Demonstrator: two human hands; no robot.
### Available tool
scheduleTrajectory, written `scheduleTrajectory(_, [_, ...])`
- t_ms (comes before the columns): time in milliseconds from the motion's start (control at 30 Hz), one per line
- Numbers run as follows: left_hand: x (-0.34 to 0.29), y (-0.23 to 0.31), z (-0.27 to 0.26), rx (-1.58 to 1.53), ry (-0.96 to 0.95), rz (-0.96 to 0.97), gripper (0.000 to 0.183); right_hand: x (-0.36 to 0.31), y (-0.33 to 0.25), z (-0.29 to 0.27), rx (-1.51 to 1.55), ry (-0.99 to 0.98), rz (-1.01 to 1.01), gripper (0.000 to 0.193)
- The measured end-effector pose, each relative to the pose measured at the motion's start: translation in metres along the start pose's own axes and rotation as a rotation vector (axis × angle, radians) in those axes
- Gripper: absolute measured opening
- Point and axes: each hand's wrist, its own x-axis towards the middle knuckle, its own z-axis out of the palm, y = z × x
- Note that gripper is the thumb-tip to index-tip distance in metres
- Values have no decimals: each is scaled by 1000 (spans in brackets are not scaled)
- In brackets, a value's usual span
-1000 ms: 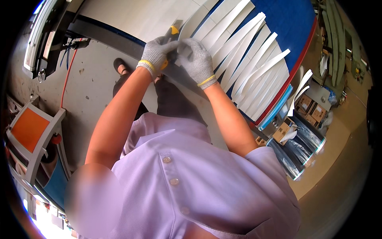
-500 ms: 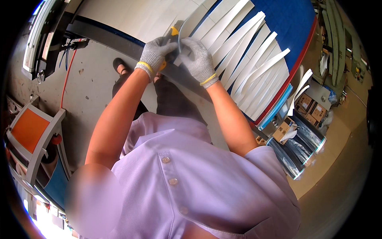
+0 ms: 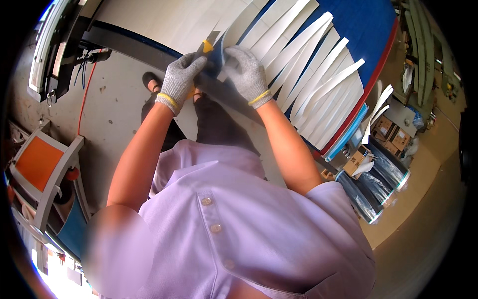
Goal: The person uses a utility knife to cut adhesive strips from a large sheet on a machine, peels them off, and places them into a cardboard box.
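My left hand [image 3: 180, 82], in a grey knit glove with a yellow cuff band, is closed round a black and yellow utility knife [image 3: 207, 46]. The knife's blade points up and away from me, toward the table. My right hand [image 3: 247, 74], gloved alike, pinches the near end of a curved white strip [image 3: 238, 29] at the table's edge. A short tip of the strip hangs below the fingers. To the right of that hand, several cut white strips [image 3: 298, 60] fan out over the table, some curling up and crossing others.
The blue tabletop [image 3: 366, 30] has a red edge [image 3: 362, 107] on its right. Beyond it lie cardboard boxes [image 3: 393, 134] and dark plastic-wrapped rolls [image 3: 356, 197]. A machine frame [image 3: 59, 55] stands at upper left. An orange-panelled frame [image 3: 36, 163] is at the left.
My left hand has drawn left, away from my right hand, with the knife, and the blade now shows more fully. My right hand stays at the strip's end.
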Motion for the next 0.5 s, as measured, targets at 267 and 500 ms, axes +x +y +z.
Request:
scheduleTrajectory(267, [16, -5, 7, 49, 40, 10, 44, 1, -1, 2, 24, -5, 29, 33])
scheduleTrajectory(500, [23, -8, 21, 204, 178, 98, 38, 11, -13, 5, 80, 75, 191, 27])
